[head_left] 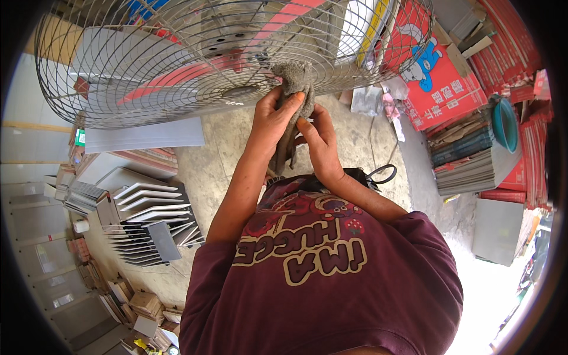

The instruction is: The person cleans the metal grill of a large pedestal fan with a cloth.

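Observation:
A grey-brown rag (300,83) is bunched up in front of me, its lower end hanging down in folds. My left hand (275,118) pinches it between thumb and fingers, close to the rim of a large fan's wire guard (177,100). Just below and to the right, my right hand (321,139) is closed on the same rag. The rag's top overlaps the guard; whether it presses on the wires I cannot tell. Behind the wires show the fan's red blades (171,80).
At the left stands a rack of tilted panels (154,207). Red printed cartons (438,89), a teal basin (504,124) and stacked grey tiles (467,171) are at the right. A dark bag (361,176) with a strap lies past my waist.

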Demonstrator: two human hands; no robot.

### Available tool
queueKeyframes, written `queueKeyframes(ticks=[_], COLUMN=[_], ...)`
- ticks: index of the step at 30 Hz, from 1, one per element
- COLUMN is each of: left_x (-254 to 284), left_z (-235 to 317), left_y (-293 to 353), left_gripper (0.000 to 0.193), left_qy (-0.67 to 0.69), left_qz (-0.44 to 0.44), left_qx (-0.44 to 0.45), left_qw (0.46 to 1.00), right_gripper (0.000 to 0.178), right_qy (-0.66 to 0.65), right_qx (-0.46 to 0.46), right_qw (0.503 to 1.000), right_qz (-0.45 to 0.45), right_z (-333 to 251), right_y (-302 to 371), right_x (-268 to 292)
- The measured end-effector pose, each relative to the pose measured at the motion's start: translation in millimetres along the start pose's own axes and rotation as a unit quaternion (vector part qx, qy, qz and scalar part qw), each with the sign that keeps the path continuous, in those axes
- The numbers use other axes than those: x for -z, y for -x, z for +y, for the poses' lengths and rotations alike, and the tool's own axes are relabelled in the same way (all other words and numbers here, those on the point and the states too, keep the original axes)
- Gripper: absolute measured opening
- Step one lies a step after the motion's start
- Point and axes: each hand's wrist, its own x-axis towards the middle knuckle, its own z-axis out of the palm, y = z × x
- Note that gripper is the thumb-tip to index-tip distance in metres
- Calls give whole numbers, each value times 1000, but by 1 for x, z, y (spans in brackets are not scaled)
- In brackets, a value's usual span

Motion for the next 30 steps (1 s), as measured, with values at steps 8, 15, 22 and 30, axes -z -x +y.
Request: queueKeyframes(ticks=[8, 15, 22, 30], left_x=[0, 19, 22, -6], left_z=[11, 13, 21, 9], left_y=[3, 12, 25, 5], left_gripper=[25, 29, 37, 25], left_qy=[102, 218, 224, 162], left_qz=[37, 116, 142, 122], left_qx=[29, -25, -71, -24], left_qw=[994, 969, 962, 979], right_gripper=[39, 38, 37, 38], right_qy=[54, 117, 121, 16], right_qx=[11, 55, 86, 40], right_qw=[998, 988, 980, 999], right_qz=[-22, -86, -135, -18], right_z=[-10, -18, -25, -9], right_y=[-3, -13, -16, -12], right_x=[-4, -23, -33, -9])
